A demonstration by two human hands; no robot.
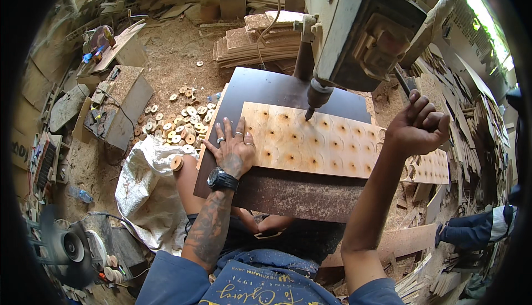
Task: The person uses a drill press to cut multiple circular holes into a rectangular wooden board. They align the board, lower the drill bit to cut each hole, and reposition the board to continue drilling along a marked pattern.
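A plywood board (pixel 310 141) (scorched ring marks all over it) lies on the dark drill-press table (pixel 288 191), under the drill bit (pixel 308 113). The left hand (pixel 234 148) presses flat on its near-left corner, fingers spread; the right hand (pixel 417 126) is closed around the feed lever (pixel 403 86). Wooden discs (pixel 180 125) litter the sawdust floor.

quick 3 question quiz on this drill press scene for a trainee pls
1. True or false: the left hand lies flat on the plywood board.
2. What does the right hand grip? A) a hammer B) the feed lever of the drill press C) a white sack
3. Where do the cut wooden discs lie: on the machine table or on the sawdust floor to the person's left?

Key
1. True
2. B, as far as the closed fist shows
3. On the floor to the left, above the white sack in the picture
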